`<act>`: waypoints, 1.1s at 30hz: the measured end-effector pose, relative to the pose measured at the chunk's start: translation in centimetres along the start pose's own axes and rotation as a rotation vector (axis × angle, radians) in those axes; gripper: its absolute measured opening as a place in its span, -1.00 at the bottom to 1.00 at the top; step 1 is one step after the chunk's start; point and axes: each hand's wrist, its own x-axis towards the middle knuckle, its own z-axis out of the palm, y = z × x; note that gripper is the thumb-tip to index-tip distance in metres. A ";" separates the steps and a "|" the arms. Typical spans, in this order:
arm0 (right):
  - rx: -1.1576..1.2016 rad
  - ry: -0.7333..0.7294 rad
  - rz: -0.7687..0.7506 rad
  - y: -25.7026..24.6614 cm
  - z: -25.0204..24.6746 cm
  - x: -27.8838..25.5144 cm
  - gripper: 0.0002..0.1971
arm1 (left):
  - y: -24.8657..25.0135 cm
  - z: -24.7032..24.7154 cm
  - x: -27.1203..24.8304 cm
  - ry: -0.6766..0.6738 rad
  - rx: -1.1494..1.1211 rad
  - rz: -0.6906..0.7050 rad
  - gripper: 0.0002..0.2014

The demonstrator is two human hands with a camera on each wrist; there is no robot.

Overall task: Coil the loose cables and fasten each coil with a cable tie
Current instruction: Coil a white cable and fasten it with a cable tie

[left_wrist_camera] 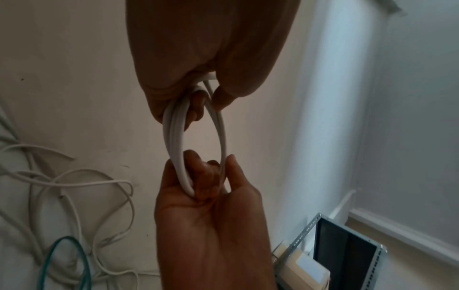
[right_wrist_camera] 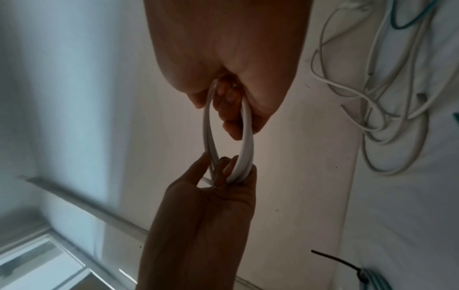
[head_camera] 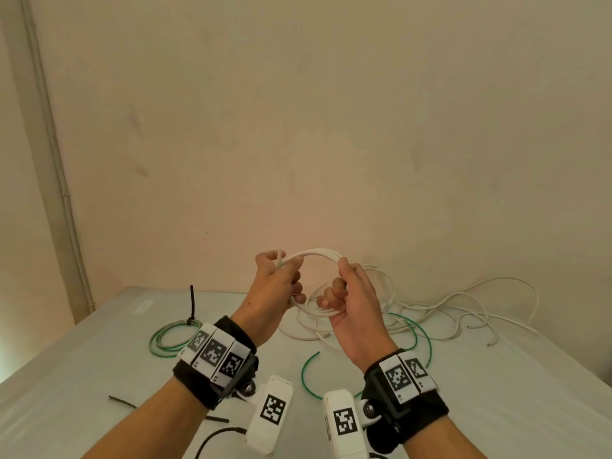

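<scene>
A coil of white cable (head_camera: 318,253) is held upright above the table between both hands. My left hand (head_camera: 287,277) grips its left side, and a short cable end (head_camera: 280,257) sticks up past the thumb. My right hand (head_camera: 335,293) grips the right side, with fingers curled through the loop. The left wrist view shows the coil (left_wrist_camera: 174,137) as a narrow oval running from my left hand (left_wrist_camera: 198,102) to my right hand (left_wrist_camera: 211,176). In the right wrist view the coil (right_wrist_camera: 246,141) runs from my right hand (right_wrist_camera: 228,109) to my left hand (right_wrist_camera: 221,172).
Loose white cables (head_camera: 463,303) tangle at the table's back right, by the wall. A loose green cable (head_camera: 422,336) arcs under my right hand. A green coil (head_camera: 165,341) fastened with a black tie (head_camera: 191,303) lies at the left. Black cable ties (head_camera: 122,400) lie near the front edge.
</scene>
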 end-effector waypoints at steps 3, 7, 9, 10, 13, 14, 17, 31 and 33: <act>-0.108 -0.048 0.015 -0.4 0.2 -0.2 -0.72 | 0.5 0.0 0.0 -0.014 0.087 -0.025 -0.68; -0.233 -0.065 0.014 -0.6 0.4 -0.5 -0.69 | 1.0 -0.1 0.2 0.024 0.147 -0.131 -0.40; -0.317 -0.062 -0.012 -0.4 0.4 -0.6 -0.67 | 1.1 -0.4 0.3 0.010 0.163 -0.147 -0.46; -0.377 -0.066 -0.030 -0.2 0.4 -0.6 -0.66 | 1.1 -0.6 0.3 -0.004 0.190 -0.141 -0.51; -0.569 -0.131 -0.068 -0.2 0.4 -0.6 -0.67 | 1.0 -1.3 0.2 -0.054 0.330 -0.100 -0.54; -0.655 -0.159 -0.091 -0.3 0.4 -0.5 -0.69 | 1.0 -1.4 0.1 -0.078 0.371 -0.099 -0.53; -0.916 -0.213 -0.194 -1.1 0.4 -0.5 -0.77 | 1.3 -1.7 0.1 -0.144 0.327 -0.181 -0.57; -0.896 0.045 -0.311 0.0 0.7 -0.9 -0.77 | -1.0 -2.5 -0.5 -0.190 0.301 0.165 -0.65; -0.850 0.015 -0.247 0.3 0.9 -0.9 -0.79 | -1.0 -2.6 -0.4 -0.195 0.352 0.193 -0.65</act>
